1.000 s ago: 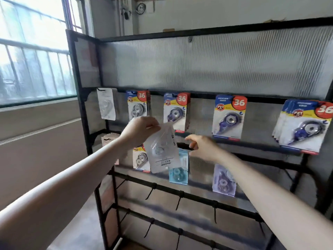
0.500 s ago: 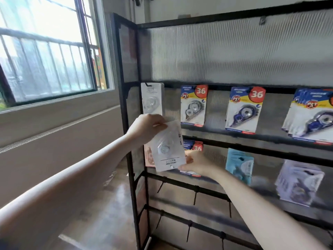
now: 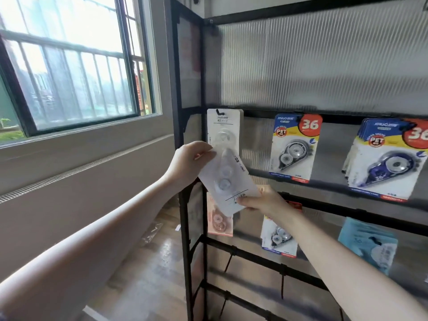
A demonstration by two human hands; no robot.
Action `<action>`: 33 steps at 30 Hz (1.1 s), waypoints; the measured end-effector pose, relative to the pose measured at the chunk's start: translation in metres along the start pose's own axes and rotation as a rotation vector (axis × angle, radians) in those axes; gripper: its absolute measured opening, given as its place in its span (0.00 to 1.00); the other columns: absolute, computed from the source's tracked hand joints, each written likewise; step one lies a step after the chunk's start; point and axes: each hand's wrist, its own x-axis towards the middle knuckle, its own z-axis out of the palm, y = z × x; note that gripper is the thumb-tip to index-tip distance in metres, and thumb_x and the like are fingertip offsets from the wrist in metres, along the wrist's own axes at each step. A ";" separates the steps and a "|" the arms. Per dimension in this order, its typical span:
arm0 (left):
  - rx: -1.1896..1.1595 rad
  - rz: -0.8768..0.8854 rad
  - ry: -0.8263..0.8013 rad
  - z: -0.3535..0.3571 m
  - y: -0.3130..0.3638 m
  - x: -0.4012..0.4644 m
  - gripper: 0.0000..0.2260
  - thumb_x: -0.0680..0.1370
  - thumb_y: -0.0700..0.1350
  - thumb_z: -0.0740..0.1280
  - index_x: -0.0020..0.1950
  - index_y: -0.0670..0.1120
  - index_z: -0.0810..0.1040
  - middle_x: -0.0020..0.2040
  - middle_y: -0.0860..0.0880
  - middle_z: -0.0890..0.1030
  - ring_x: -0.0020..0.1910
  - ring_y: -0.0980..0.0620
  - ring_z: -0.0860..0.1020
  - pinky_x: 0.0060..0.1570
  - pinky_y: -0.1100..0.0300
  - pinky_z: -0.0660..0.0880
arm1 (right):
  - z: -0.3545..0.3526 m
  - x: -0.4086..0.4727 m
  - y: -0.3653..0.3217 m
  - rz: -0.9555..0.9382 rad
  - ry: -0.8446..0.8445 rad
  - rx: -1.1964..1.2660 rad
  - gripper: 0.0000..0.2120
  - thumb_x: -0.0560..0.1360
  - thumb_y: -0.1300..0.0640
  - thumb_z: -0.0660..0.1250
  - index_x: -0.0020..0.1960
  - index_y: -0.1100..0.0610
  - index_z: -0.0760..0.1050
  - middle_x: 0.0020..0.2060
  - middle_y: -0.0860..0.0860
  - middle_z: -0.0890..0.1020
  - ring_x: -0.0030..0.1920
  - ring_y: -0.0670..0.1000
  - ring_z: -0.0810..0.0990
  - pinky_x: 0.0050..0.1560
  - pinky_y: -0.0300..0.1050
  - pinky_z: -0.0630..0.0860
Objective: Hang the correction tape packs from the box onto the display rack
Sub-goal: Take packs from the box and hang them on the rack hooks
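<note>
A white correction tape pack (image 3: 228,181) is held tilted in front of the black display rack (image 3: 203,147). My left hand (image 3: 188,162) pinches its upper left edge. My right hand (image 3: 261,201) grips its lower right corner. Just behind and above it, another white pack (image 3: 223,126) hangs on the top row's leftmost hook. Blue and yellow packs marked 36 (image 3: 295,147) hang further right on the same row, with a thicker stack (image 3: 389,158) at the right edge. The box is out of view.
The lower row holds a pink pack (image 3: 220,224), a blue and yellow pack (image 3: 279,239) and a light blue pack (image 3: 368,244). Bare black hooks (image 3: 229,260) line the bars below. A window (image 3: 69,66) and a wall are on the left, with wooden floor (image 3: 148,274) beneath.
The view has swung left toward the rack's left end. My right hand has come up and taken hold of the white pack's lower corner; the pack now sits below the hanging white one.
</note>
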 end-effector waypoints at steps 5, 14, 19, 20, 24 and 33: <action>-0.036 -0.002 0.014 -0.014 -0.027 0.024 0.11 0.77 0.41 0.65 0.35 0.53 0.73 0.32 0.59 0.73 0.32 0.65 0.71 0.32 0.75 0.64 | 0.013 0.024 -0.017 -0.059 0.131 0.084 0.06 0.68 0.66 0.73 0.40 0.58 0.78 0.34 0.50 0.82 0.34 0.46 0.79 0.32 0.36 0.74; -0.007 0.038 -0.088 -0.043 -0.088 0.051 0.06 0.76 0.42 0.66 0.39 0.43 0.75 0.33 0.56 0.74 0.31 0.60 0.71 0.31 0.69 0.67 | 0.025 0.053 -0.040 -0.114 0.408 0.133 0.10 0.68 0.69 0.72 0.42 0.56 0.78 0.41 0.51 0.83 0.38 0.45 0.82 0.37 0.35 0.78; 0.087 0.029 -0.314 -0.059 -0.125 0.051 0.04 0.74 0.42 0.69 0.40 0.49 0.78 0.33 0.57 0.79 0.29 0.62 0.76 0.32 0.69 0.74 | 0.020 0.067 -0.084 -0.271 0.642 -0.001 0.06 0.67 0.65 0.73 0.42 0.59 0.79 0.34 0.45 0.82 0.32 0.39 0.79 0.39 0.33 0.75; 0.180 0.051 -0.349 -0.062 -0.131 0.050 0.02 0.73 0.44 0.69 0.40 0.50 0.79 0.34 0.58 0.78 0.32 0.61 0.76 0.33 0.70 0.72 | 0.018 0.069 -0.097 -0.309 0.672 -0.034 0.07 0.67 0.66 0.74 0.45 0.60 0.80 0.33 0.44 0.82 0.30 0.37 0.78 0.37 0.30 0.74; 0.424 0.136 -0.451 -0.071 -0.147 0.041 0.03 0.73 0.51 0.67 0.40 0.55 0.77 0.39 0.56 0.78 0.40 0.55 0.77 0.40 0.62 0.74 | 0.019 0.080 -0.144 -0.443 0.686 -0.284 0.06 0.68 0.64 0.74 0.44 0.58 0.81 0.34 0.45 0.80 0.30 0.34 0.77 0.38 0.29 0.73; 0.568 0.319 -0.501 -0.062 -0.173 0.032 0.08 0.75 0.55 0.65 0.50 0.55 0.76 0.48 0.57 0.75 0.49 0.55 0.76 0.42 0.62 0.70 | 0.030 0.106 -0.187 -0.532 0.598 -0.497 0.05 0.72 0.66 0.69 0.47 0.62 0.81 0.37 0.48 0.80 0.34 0.35 0.77 0.40 0.26 0.71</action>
